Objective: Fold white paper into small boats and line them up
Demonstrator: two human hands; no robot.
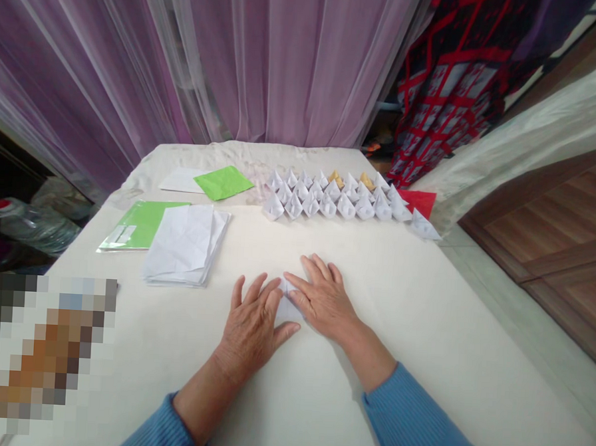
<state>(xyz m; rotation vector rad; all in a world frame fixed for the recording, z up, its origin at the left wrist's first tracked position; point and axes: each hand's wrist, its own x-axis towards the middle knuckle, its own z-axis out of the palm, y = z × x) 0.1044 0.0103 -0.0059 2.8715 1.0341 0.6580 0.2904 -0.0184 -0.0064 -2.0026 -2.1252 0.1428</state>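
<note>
A small folded piece of white paper (288, 308) lies flat on the table, partly hidden under my fingers. My left hand (253, 320) rests at its left side, fingers spread, with the index fingertip at its upper edge and the thumb by its lower edge. From the right, my right hand (324, 297) lies over the paper, its fingers stretched out and apart. Neither hand is closed around anything. Beyond them stand rows of small white folded paper boats (329, 201), among them a yellow one (337, 179) and another yellow one (367, 181).
A stack of white paper sheets (179, 247) lies left of my hands, overlapping a green packet (141, 225). Farther back are a green sheet (224, 183) and a red sheet (422, 203). A clear bottle (38, 226) stands off the table's left side. A blurred patch covers the lower left.
</note>
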